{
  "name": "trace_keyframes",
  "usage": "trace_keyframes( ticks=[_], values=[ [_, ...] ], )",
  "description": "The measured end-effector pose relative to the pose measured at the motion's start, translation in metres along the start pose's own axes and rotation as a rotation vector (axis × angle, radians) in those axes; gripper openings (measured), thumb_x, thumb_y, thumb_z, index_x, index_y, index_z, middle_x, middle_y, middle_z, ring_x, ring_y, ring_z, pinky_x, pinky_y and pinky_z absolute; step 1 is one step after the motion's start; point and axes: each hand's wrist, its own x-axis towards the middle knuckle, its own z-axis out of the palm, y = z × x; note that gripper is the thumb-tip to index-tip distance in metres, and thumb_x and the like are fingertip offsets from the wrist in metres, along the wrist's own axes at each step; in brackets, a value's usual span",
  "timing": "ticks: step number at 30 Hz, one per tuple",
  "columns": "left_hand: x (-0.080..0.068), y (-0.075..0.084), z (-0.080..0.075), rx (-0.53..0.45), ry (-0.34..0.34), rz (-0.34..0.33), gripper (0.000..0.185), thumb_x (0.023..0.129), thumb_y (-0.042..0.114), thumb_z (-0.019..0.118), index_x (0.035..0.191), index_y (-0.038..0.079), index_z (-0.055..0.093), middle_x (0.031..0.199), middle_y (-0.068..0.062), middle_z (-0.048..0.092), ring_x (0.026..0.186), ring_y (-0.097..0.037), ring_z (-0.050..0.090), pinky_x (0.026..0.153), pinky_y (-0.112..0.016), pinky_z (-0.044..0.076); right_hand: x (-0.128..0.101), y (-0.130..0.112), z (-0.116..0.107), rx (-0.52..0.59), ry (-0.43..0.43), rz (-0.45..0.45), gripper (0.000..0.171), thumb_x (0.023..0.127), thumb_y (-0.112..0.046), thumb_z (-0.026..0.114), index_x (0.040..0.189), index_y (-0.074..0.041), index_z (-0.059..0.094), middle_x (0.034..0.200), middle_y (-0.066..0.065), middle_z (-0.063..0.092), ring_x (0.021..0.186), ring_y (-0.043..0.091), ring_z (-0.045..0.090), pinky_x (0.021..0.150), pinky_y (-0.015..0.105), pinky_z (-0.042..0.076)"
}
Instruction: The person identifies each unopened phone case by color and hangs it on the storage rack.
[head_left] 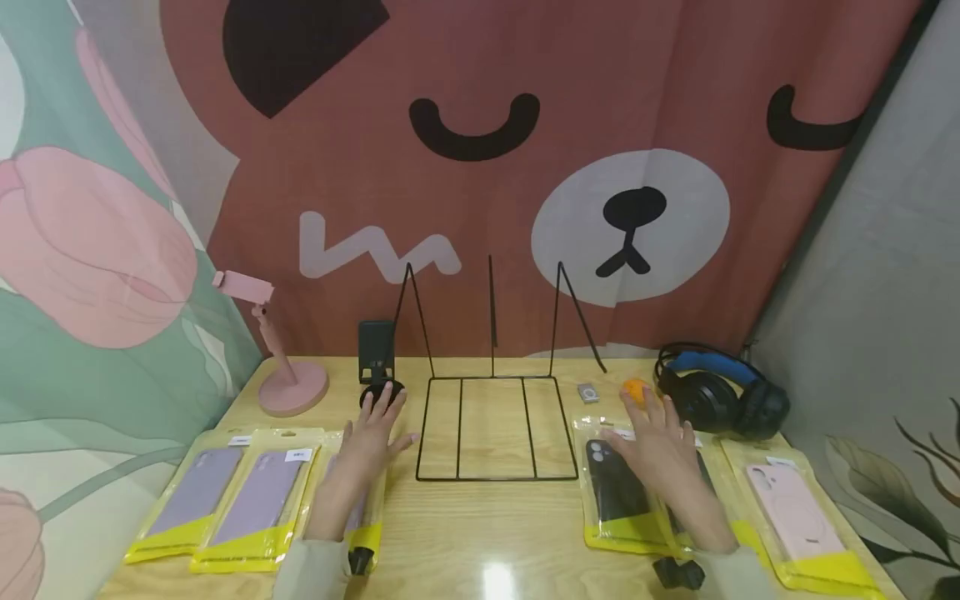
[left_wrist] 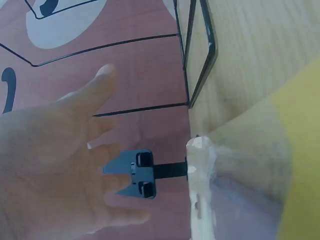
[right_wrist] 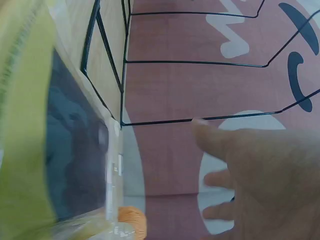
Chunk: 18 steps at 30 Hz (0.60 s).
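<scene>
Head view: the left hand [head_left: 367,450] is over the inner left packet [head_left: 367,536], and the right hand [head_left: 660,450] is over the packets on the right, just outward of the black-case packet [head_left: 617,482]. Both hands have fingers spread and grip nothing. The packets lie flat on the bench [head_left: 487,525], long axes running roughly front to back, far ends leaning inward. The wire rack [head_left: 497,479] stands between the two rows; the left thumb is closer to its side than the right thumb is. Judged from this, the governing relation is packet below hand, rack to the inside. The left fingertips overlap the base of the phone stand [head_left: 377,350]; the right ones are beside an orange object [head_left: 636,388].

Left wrist view: thumb and fingers are apart, palm bare. A gap shows between the fingers and the packet edge. The rack stands on the thumb side.

Right wrist view: fingers are likewise apart, with nothing seen in them. A packet with a dark case lies clear of the fingertips; the rack is again on the thumb side.
</scene>
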Motion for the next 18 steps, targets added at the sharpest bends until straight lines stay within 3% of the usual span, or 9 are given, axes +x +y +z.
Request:
trace_keyframes(
  ticks=[7,12,18],
  values=[
    [-0.006,0.001,0.015,-0.178,-0.200,0.103,0.080,0.085,0.031,0.073,0.148,0.002,0.034,0.155,-0.024,0.022,0.140,-0.051,0.012,0.103,-0.069,0.024,-0.027,-0.003,0.013,-0.046,-0.201,0.176,0.092,0.085,-0.070,0.052,0.139,0.004,0.044,0.128,0.037,0.044,0.116,0.056,0.041,0.080,0.069,0.042],
    [-0.007,0.003,0.024,-0.220,-0.270,0.088,0.082,0.081,0.030,0.077,0.147,0.001,0.037,0.155,-0.022,0.025,0.142,-0.048,0.012,0.107,-0.065,0.022,-0.036,-0.011,0.024,-0.112,-0.264,0.252,0.106,0.077,-0.080,0.049,0.142,0.003,0.041,0.121,0.039,0.051,0.116,0.061,0.040,0.081,0.073,0.039],
    [-0.004,0.005,0.030,-0.200,-0.299,0.082,0.081,0.080,0.031,0.078,0.144,-0.002,0.041,0.154,-0.019,0.029,0.141,-0.048,0.015,0.105,-0.065,0.025,-0.040,-0.014,0.031,-0.174,-0.259,0.217,0.103,0.075,-0.076,0.058,0.140,0.003,0.044,0.112,0.035,0.057,0.112,0.057,0.045,0.081,0.071,0.040]
  ],
)
